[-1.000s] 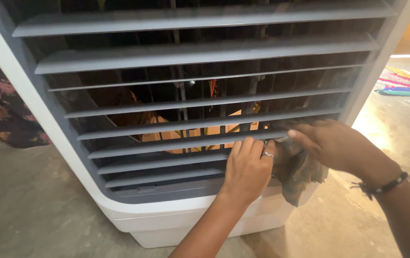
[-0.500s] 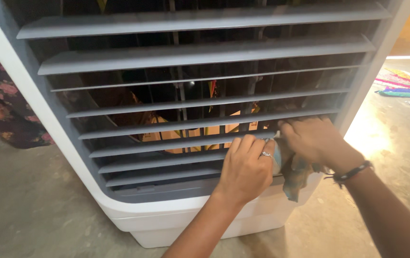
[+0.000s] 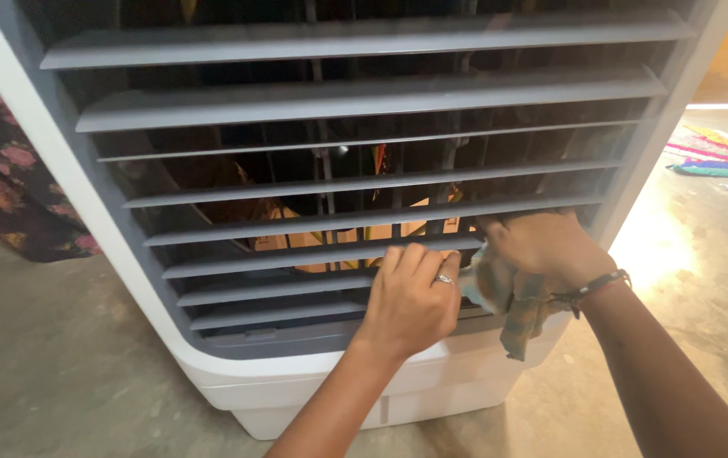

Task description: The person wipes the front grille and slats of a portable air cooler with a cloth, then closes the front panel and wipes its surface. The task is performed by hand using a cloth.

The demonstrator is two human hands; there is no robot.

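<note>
Your right hand (image 3: 542, 246) presses a bunched checked cloth (image 3: 512, 309) against a grey louvre slat (image 3: 321, 254) low on the right of the white air cooler (image 3: 313, 382). Your left hand (image 3: 410, 305), fingers together and curled, grips the same slat just beside it.
</note>
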